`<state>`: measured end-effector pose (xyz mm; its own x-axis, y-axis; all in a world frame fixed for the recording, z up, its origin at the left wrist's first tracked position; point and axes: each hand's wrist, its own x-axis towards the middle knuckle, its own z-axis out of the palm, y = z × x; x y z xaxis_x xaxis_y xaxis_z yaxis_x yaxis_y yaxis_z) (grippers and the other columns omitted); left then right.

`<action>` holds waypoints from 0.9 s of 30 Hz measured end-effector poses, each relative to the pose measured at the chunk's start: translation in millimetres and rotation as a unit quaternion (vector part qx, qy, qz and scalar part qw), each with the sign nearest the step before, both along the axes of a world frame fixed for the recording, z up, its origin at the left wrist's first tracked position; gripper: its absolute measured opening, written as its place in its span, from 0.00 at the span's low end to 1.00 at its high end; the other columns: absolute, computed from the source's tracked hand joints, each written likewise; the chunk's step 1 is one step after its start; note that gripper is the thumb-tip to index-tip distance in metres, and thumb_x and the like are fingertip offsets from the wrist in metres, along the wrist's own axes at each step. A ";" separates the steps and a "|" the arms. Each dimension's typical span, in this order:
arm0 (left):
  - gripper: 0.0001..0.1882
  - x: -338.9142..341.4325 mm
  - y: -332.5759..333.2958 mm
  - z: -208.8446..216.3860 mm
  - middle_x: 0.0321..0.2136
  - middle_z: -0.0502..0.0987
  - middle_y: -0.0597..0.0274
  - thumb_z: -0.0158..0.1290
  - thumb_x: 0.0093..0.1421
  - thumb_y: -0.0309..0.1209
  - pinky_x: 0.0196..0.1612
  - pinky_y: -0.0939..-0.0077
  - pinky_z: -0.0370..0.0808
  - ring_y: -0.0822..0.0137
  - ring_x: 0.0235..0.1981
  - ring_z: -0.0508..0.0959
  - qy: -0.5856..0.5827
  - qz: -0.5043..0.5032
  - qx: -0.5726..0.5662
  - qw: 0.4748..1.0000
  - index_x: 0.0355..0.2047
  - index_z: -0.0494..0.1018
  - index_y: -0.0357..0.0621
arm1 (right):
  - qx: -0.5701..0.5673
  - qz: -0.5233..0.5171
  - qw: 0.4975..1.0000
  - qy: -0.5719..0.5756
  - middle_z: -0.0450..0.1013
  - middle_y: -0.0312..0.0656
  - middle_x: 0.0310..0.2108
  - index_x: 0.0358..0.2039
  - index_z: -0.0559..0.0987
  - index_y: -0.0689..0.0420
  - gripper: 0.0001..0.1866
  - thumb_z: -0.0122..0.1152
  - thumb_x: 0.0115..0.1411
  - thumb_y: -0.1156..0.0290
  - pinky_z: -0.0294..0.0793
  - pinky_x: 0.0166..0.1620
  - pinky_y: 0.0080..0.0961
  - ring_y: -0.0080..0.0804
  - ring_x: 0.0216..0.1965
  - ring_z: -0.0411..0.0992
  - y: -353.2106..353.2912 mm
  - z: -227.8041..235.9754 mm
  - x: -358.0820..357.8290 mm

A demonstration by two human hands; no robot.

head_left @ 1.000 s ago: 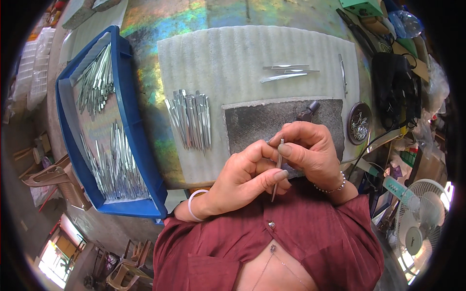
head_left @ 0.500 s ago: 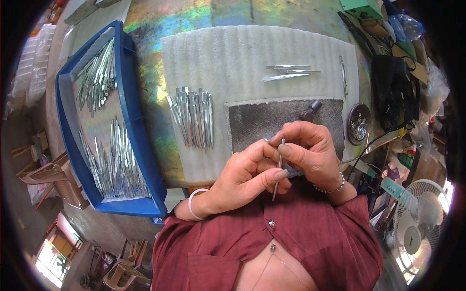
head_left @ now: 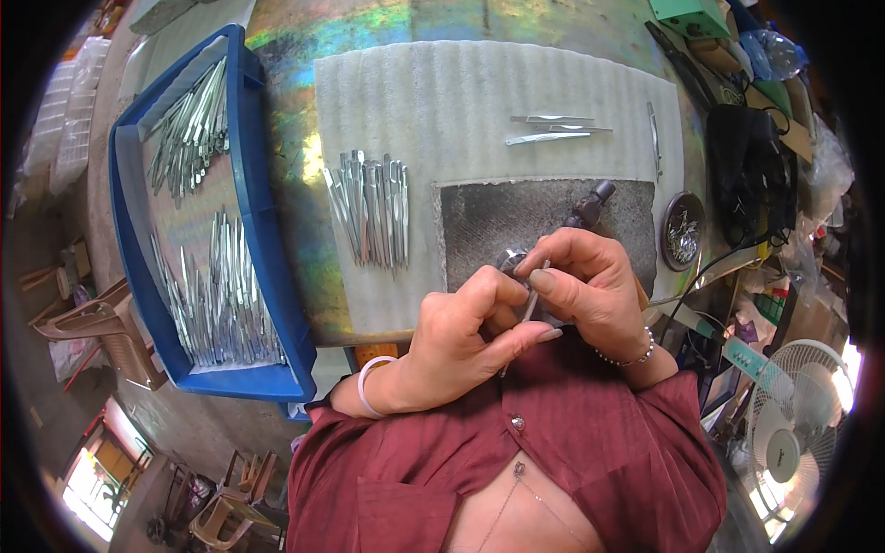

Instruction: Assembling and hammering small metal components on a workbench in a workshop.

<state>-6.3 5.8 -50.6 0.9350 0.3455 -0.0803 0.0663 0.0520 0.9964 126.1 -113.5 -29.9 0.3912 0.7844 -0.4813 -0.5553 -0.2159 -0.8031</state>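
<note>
A slim metal tool (head_left: pixel 532 304) is held between my two hands, slanting down toward my shirt. My left hand (head_left: pixel 466 332) closes round its lower part, the thumb laid along it. With thumb and forefinger, my right hand (head_left: pixel 585 281) pinches the upper end. Just beyond the fingertips, a shiny round metal piece (head_left: pixel 510 259) shows partly. Underneath lies a dark textured pad (head_left: pixel 479 217). A hammer (head_left: pixel 586 208) rests on that pad past my right hand, its handle partly hidden.
A white foam sheet (head_left: pixel 406 101) carries a bundle of slim metal tools (head_left: pixel 373 212), several more (head_left: pixel 553 134) and a single one (head_left: pixel 654 138). At left stands a blue tray (head_left: pixel 249 184) of similar pieces. A round dish (head_left: pixel 680 263) of small metal parts sits right, near a fan (head_left: pixel 797 424).
The tool has tilted further, its lower end swinging left. More of the round metal piece and the hammer shows. The view has shifted slightly.
</note>
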 end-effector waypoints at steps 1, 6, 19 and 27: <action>0.14 -0.8 1.3 0.8 0.11 0.68 0.66 0.62 0.50 0.24 0.18 0.84 0.63 0.81 0.13 0.65 0.008 -0.017 -0.016 1.000 0.29 0.65 0.40 | 0.006 0.005 1.000 0.003 0.74 0.34 0.31 0.37 0.76 0.62 0.07 0.57 0.58 0.76 0.71 0.38 0.14 0.16 0.34 0.71 -0.8 -0.5 -0.3; 0.08 -5.1 6.1 1.0 0.16 0.74 0.64 0.55 0.58 0.25 0.22 0.85 0.69 0.78 0.19 0.73 0.060 -0.062 -0.325 0.942 0.31 0.65 0.39 | 0.043 0.017 0.997 0.054 0.74 0.35 0.31 0.37 0.75 0.63 0.06 0.56 0.59 0.76 0.72 0.38 0.15 0.17 0.34 0.71 -2.1 1.2 -1.1; 0.07 -18.8 11.7 -5.9 0.28 0.77 0.59 0.46 0.64 0.29 0.32 0.81 0.76 0.71 0.30 0.78 0.024 -0.120 -0.415 0.901 0.38 0.63 0.37 | 0.001 0.025 0.999 0.043 0.73 0.36 0.27 0.34 0.75 0.64 0.04 0.55 0.59 0.77 0.72 0.33 0.15 0.18 0.29 0.71 11.0 8.2 -12.7; 0.07 -21.0 13.7 -3.9 0.28 0.77 0.59 0.46 0.64 0.29 0.32 0.81 0.76 0.71 0.30 0.78 0.028 -0.120 -0.422 0.898 0.38 0.63 0.38 | 0.008 0.025 0.998 0.051 0.73 0.37 0.26 0.34 0.74 0.64 0.04 0.54 0.60 0.77 0.72 0.32 0.16 0.19 0.28 0.71 14.5 8.9 -15.0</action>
